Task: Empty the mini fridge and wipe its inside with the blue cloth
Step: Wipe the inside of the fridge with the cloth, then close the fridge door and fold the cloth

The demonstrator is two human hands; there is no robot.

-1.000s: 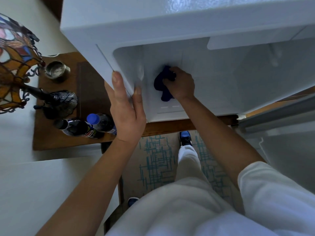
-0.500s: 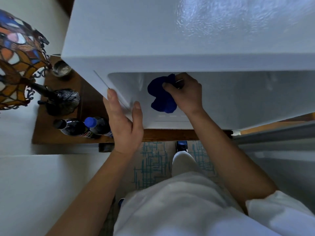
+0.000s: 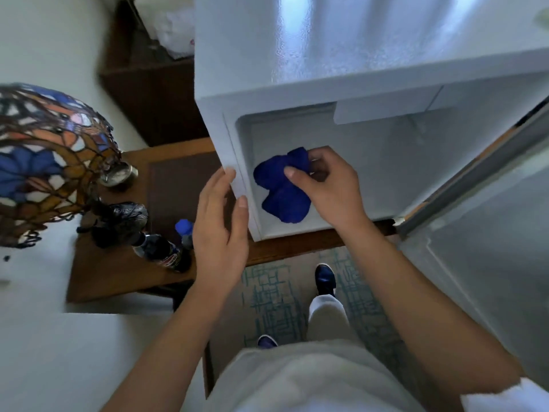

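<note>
The white mini fridge (image 3: 326, 63) stands open on a wooden cabinet, and the part of its inside that shows holds nothing but the cloth. My right hand (image 3: 332, 185) is inside the opening, shut on the bunched blue cloth (image 3: 282, 188), which lies against the left part of the interior near the front edge. My left hand (image 3: 221, 221) rests with spread fingers on the fridge's left front frame. Two bottles (image 3: 166, 251), one with a blue cap, stand on the wooden top to the left of the fridge.
The fridge door (image 3: 487, 203) hangs open at the right. A stained-glass lamp (image 3: 44, 162) with a dark metal base (image 3: 118, 221) and a small metal cup (image 3: 117, 173) crowd the wooden top (image 3: 118, 278) at left. My legs and shoes stand on patterned carpet (image 3: 276, 295) below.
My right hand has drawn the blue cloth down and toward the front of the fridge. My left hand has slipped lower on the frame. The camera has tilted, so more of the interior shows.
</note>
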